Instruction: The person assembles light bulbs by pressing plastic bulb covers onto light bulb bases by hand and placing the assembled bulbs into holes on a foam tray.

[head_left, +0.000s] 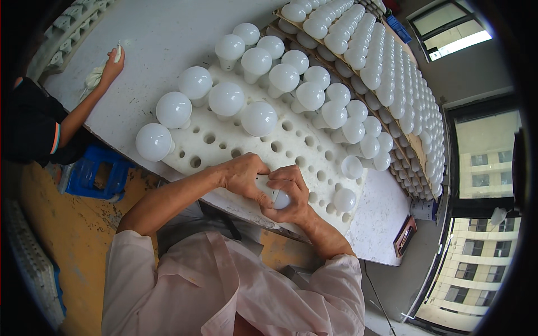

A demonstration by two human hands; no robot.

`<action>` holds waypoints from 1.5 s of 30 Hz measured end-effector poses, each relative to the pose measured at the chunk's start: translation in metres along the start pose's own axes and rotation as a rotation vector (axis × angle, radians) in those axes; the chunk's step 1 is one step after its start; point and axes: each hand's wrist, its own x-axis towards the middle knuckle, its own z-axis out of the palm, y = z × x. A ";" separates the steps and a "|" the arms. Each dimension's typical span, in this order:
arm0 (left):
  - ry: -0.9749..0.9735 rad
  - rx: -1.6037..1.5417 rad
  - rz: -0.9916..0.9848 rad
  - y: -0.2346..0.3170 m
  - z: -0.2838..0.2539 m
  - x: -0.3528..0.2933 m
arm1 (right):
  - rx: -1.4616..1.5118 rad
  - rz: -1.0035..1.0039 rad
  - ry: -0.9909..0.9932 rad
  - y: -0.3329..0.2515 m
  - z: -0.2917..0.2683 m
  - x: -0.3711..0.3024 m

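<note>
Between my two hands, close to my chest, is a white light bulb (pixel 281 200). My right hand (pixel 292 190) wraps round its rounded dome. My left hand (pixel 246 176) pinches the bulb's other end, where a small pale part shows between the fingers. Under my hands lies a white foam board (pixel 255 150) with rows of round holes. Several bulbs stand in its far and left holes, among them a bulb (pixel 259 119) just beyond my left hand. Near my right forearm, a single bulb (pixel 344 200) sits at the board's right end.
Stacked trays of bulbs (pixel 386 73) rise at the far right. Across the table (pixel 162 45), a co-worker's hand (pixel 116 63) holds a small white piece. A blue plastic crate (pixel 101 173) is at lower left. A dark reddish box (pixel 404 236) lies at the table's right edge.
</note>
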 end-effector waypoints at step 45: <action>0.393 -0.307 -0.043 -0.001 0.028 -0.019 | -0.786 0.618 0.350 -0.001 -0.134 -0.064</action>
